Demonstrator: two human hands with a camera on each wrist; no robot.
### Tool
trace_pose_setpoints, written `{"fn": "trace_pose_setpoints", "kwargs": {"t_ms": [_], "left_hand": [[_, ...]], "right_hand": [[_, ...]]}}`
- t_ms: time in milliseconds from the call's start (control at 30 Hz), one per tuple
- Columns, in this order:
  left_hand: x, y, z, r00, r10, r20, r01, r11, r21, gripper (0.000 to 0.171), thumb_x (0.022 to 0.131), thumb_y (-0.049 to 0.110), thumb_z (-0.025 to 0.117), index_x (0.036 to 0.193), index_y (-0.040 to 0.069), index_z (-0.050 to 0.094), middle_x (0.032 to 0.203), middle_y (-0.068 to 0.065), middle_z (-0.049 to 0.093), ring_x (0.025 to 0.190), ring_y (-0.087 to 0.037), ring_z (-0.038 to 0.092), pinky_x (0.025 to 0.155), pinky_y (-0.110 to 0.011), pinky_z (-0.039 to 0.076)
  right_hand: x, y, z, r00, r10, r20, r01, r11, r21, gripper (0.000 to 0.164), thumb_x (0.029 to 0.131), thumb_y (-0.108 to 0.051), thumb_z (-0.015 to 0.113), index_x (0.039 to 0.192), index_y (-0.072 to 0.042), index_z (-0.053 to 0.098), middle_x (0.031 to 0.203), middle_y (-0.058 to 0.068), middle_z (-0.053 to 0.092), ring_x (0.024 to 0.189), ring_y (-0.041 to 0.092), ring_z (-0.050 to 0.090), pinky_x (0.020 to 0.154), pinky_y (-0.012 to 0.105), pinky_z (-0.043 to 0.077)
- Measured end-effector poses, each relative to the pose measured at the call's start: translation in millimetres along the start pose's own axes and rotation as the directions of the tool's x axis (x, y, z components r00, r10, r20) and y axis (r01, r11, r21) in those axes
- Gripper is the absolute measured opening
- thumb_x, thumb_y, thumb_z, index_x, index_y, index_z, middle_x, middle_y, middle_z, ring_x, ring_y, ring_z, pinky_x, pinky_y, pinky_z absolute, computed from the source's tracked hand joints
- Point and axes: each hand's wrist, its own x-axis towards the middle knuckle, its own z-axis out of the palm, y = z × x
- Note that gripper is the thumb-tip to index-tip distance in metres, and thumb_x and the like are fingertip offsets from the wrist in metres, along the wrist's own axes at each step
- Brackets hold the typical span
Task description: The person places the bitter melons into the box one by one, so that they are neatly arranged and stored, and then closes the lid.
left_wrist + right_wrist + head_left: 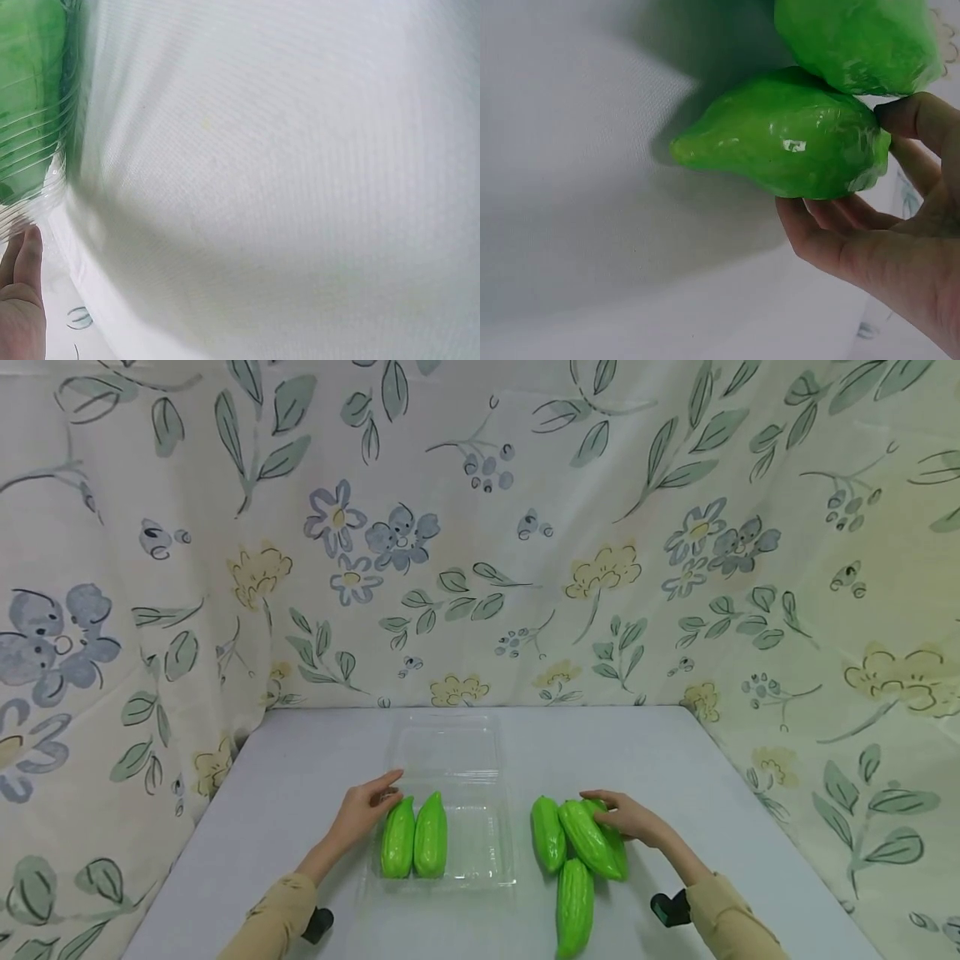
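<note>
A clear plastic box [480, 878] holds two bright green, ridged bitter melons [431, 837] side by side in its left half. My left hand [366, 806] is at the box's left side, by the tip of the outer melon; in the left wrist view, its straight fingers [28, 259] touch the box corner. On the right, my right hand [628, 817] grips the rightmost bitter melon [772, 142] of a loose group, thumb at its blunt end and fingers along its side. Another bitter melon [587, 837] lies against it and partly covers it in the head view.
The box's lid [446, 743] lies folded open behind it. Two more bitter melons are by the right hand, one at the left [548, 835] and one nearer the front [575, 906]. Flowered cloth [465, 568] hangs around the white table [300, 760].
</note>
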Motion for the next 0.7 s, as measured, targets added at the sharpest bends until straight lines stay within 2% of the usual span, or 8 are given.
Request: {"fn": "trace_pose_setpoints", "kwargs": {"t_ms": [67,133,233,300,400,567,700], "left_hand": [[-0.3,0.3,-0.4,1.0,0.002,0.002,-0.002,1.0,-0.003,0.044,0.089,0.014,0.066,0.131,0.005,0.056,0.126,-0.015,0.063,0.103,-0.028,0.067,0.088,-0.041,0.055],[-0.3,0.7,-0.8,1.0,0.001,0.002,-0.001,1.0,-0.007,0.044,0.089,0.013,0.066,0.131,0.005,0.056,0.126,-0.015,0.062,0.103,-0.028,0.067,0.088,-0.041,0.054],[-0.1,1.7,-0.9,1.0,-0.001,0.005,0.001,1.0,-0.008,0.044,0.089,0.013,0.066,0.131,0.005,0.056,0.129,-0.014,0.061,0.104,-0.028,0.067,0.089,-0.041,0.054],[-0.3,2.2,-0.5,1.0,-0.003,0.005,0.003,1.0,-0.004,0.045,0.089,0.014,0.066,0.131,0.005,0.056,0.128,-0.014,0.061,0.104,-0.028,0.067,0.088,-0.041,0.054],[0.5,2.3,-0.1,1.0,-0.001,0.005,0.001,1.0,0.0,0.045,0.089,0.014,0.066,0.131,0.005,0.056,0.125,-0.015,0.063,0.103,-0.028,0.067,0.086,-0.04,0.055],[2.0,2.8,-0.7,1.0,0.003,0.004,-0.003,1.0,0.009,0.044,0.089,0.012,0.066,0.131,0.005,0.056,0.122,-0.017,0.065,0.101,-0.028,0.067,0.081,-0.038,0.056],[1.5,2.4,-1.3,1.0,0.007,0.006,-0.007,1.0,0.021,0.044,0.089,0.011,0.066,0.131,0.004,0.056,0.123,-0.016,0.064,0.1,-0.027,0.068,0.08,-0.036,0.056]], "right_hand": [[-0.1,0.5,-0.3,1.0,0.014,-0.005,-0.014,1.0,-0.001,0.048,0.094,-0.009,0.05,0.141,-0.002,0.042,0.138,0.041,0.034,0.081,0.019,0.05,0.057,0.029,0.044],[-0.2,0.5,-1.6,0.999,0.031,-0.007,-0.031,1.0,-0.001,0.048,0.093,-0.009,0.051,0.14,-0.003,0.043,0.139,0.042,0.032,0.094,0.027,0.055,0.063,0.033,0.051],[-0.4,0.2,-4.5,0.999,0.054,-0.004,-0.054,0.999,0.0,0.05,0.091,-0.009,0.053,0.14,-0.003,0.043,0.139,0.042,0.031,0.112,0.039,0.053,0.073,0.044,0.056],[-1.2,0.5,-6.6,0.998,0.067,-0.002,-0.067,0.998,0.002,0.052,0.09,-0.009,0.054,0.14,-0.002,0.042,0.138,0.042,0.032,0.117,0.043,0.051,0.077,0.049,0.056],[-2.4,1.0,-9.4,0.997,0.082,-0.007,-0.082,0.997,0.011,0.054,0.089,-0.009,0.057,0.14,-0.001,0.042,0.137,0.042,0.034,0.116,0.044,0.052,0.079,0.052,0.056],[-3.4,0.9,-12.9,0.993,0.109,-0.041,-0.109,0.994,0.002,0.055,0.088,-0.011,0.06,0.139,0.0,0.042,0.135,0.043,0.035,0.112,0.045,0.055,0.075,0.048,0.058],[-3.3,0.6,-13.5,0.989,0.139,-0.06,-0.14,0.99,-0.015,0.055,0.088,-0.012,0.061,0.138,0.0,0.043,0.131,0.041,0.041,0.099,0.036,0.062,0.071,0.044,0.059]]}}
